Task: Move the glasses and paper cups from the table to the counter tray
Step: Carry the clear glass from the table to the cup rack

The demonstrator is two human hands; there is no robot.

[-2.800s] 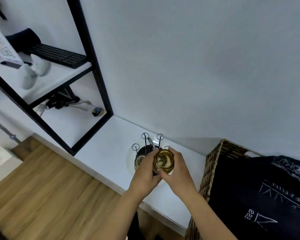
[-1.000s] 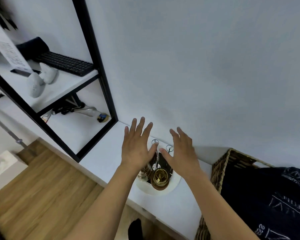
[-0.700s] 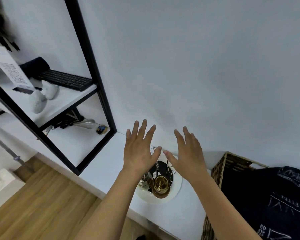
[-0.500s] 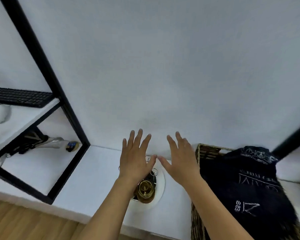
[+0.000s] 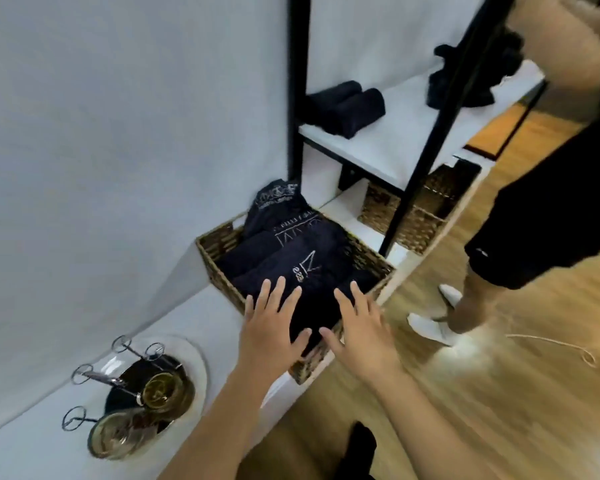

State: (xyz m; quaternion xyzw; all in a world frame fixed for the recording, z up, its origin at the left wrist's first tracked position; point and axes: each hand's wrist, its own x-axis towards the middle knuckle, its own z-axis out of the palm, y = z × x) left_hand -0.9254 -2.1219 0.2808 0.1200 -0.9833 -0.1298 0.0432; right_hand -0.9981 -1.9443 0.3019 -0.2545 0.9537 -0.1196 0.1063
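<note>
Holding left hand (image 5: 269, 327) and right hand (image 5: 361, 329) flat and empty, right of the tray (image 5: 201, 362), glasses (image 5: 160, 393) already parked there, ready to fetch more

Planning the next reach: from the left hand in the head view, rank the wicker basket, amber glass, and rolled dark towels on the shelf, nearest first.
From the left hand:
1. Wicker basket, directly under the fingers.
2. Amber glass, lower left on the round tray.
3. Rolled dark towels, up on the shelf, far upper right.
</note>
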